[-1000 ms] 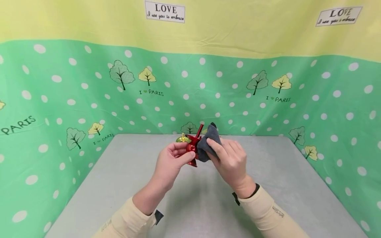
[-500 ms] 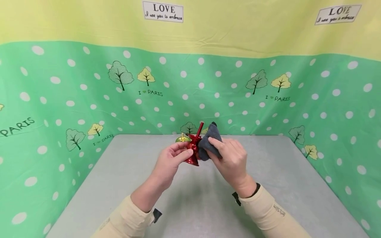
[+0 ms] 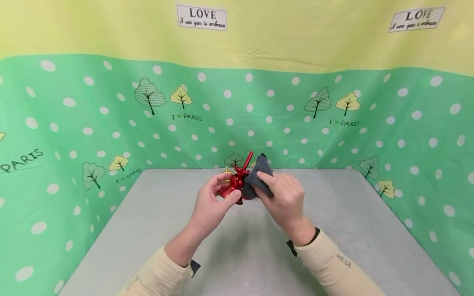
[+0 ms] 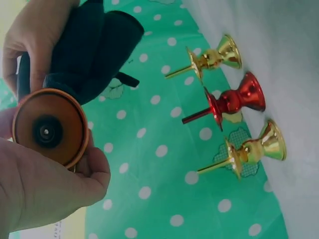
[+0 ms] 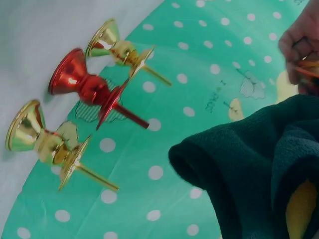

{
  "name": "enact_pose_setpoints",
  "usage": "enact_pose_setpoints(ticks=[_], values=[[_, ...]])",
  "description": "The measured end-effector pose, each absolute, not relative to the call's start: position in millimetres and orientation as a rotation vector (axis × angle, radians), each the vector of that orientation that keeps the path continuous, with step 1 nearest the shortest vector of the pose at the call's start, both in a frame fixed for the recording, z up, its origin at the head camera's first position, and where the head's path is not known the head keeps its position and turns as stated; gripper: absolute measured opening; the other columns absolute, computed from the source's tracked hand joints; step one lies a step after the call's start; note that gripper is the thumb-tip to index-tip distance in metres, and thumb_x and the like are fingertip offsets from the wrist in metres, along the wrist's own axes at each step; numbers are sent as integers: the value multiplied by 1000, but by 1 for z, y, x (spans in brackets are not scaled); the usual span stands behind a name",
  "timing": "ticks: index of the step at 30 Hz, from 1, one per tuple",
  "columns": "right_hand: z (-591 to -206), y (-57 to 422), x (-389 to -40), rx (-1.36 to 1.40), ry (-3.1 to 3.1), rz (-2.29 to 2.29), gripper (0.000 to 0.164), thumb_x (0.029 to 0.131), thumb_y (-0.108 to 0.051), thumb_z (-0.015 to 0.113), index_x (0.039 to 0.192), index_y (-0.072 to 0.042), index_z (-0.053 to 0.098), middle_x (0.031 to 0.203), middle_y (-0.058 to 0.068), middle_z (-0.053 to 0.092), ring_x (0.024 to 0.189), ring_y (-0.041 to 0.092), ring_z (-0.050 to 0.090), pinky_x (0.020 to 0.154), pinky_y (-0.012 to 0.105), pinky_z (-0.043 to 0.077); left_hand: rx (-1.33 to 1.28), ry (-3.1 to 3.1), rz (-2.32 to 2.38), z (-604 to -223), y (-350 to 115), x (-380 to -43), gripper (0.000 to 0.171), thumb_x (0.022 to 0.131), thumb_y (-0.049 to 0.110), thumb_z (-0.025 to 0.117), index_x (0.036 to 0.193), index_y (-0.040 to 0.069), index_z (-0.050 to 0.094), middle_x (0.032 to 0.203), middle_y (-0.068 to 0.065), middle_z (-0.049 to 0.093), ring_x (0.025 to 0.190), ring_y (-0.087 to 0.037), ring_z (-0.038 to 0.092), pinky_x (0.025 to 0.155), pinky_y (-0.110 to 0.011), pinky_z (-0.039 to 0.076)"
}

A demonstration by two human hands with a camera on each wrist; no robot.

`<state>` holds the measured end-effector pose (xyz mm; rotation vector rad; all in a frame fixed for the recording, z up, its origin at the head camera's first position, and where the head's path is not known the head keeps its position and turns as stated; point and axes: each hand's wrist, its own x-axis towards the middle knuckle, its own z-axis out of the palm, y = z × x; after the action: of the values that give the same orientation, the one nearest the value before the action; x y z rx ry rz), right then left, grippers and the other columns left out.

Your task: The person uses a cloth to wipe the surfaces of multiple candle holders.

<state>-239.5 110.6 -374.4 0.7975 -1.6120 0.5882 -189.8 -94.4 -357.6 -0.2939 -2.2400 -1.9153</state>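
My left hand (image 3: 211, 203) grips a shiny red candlestick (image 3: 237, 181) by its flared base, thumb on the near side and fingers behind. It tilts, with its thin stem up to the right. In the left wrist view its round hollow base (image 4: 30, 117) faces the camera, orange inside with a dark centre. My right hand (image 3: 286, 197) holds a folded dark grey cloth (image 3: 261, 176) against the candlestick's right side. The cloth hides part of it and the fingers behind it. In the right wrist view the cloth fills the lower right corner.
Behind the hands three candlesticks stand in a row on the grey table (image 3: 166, 193): a red one (image 4: 232, 102) between two gold ones (image 4: 214, 59). A green and yellow curtain (image 3: 207, 135) encloses the table at the back and sides.
My left hand has turned the red candlestick, so its flared base has swung to the left. My right hand and the cloth have shifted slightly left and stay against it.
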Motion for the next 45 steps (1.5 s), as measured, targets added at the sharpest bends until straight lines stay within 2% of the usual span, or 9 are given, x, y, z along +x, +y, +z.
enact_pose_setpoints(ticks=[6,13,19,24,26,31,35,42,45], values=[[-370,102,-232,805,-1581,538,23,103,-27,73,113,-7,78,91,12,80,75,30,74,67,46,60,-327,-2312,-1788,-362,-92,-191,65,90,23,86,147,6,60,137,-12,69,122,-27,68,91,-29,63],[-375,107,-234,809,-1607,550,28,106,-32,69,111,-6,78,87,14,79,74,31,74,66,47,60,-360,-2257,-1906,-363,-100,-193,56,95,11,79,146,1,58,133,-19,70,113,-28,71,81,-27,65],[-370,103,-230,818,-1581,503,23,105,-28,71,112,-7,78,91,13,80,74,30,75,66,45,60,-428,-2246,-1882,-361,-95,-191,49,97,7,73,144,7,58,133,-15,69,106,-28,72,79,-33,67],[-365,99,-227,823,-1557,496,22,104,-27,73,112,-7,78,91,13,80,74,30,74,67,45,59,-419,-2304,-1682,-361,-92,-189,55,93,13,78,146,6,63,136,-10,64,115,-25,67,86,-29,64],[-366,100,-227,814,-1575,516,24,104,-28,72,113,-7,78,91,13,80,74,30,73,67,46,59,-411,-2313,-1651,-361,-93,-189,59,91,14,80,147,5,62,134,-10,67,114,-25,67,85,-28,63],[-373,105,-230,809,-1595,560,27,105,-31,71,111,-6,78,88,13,79,72,30,72,66,47,59,-340,-2244,-1809,-361,-97,-191,48,92,6,76,138,7,61,124,-12,75,106,-24,69,81,-26,61],[-377,106,-231,805,-1592,542,27,105,-30,71,112,-5,77,87,12,78,71,29,72,65,45,59,-294,-2148,-2049,-362,-100,-194,38,95,-1,68,132,6,61,125,-20,74,105,-22,70,83,-26,62],[-374,104,-229,813,-1591,503,25,104,-29,72,114,-7,78,87,12,78,72,29,73,66,45,60,-325,-2192,-2223,-362,-101,-195,57,92,9,83,139,6,53,133,-20,69,109,-23,73,87,-31,65],[-374,107,-229,816,-1602,497,26,105,-31,71,115,-7,77,88,13,79,74,30,74,67,46,61,-323,-2197,-2258,-360,-103,-197,54,93,7,79,141,4,55,135,-21,68,113,-23,73,91,-33,65]])
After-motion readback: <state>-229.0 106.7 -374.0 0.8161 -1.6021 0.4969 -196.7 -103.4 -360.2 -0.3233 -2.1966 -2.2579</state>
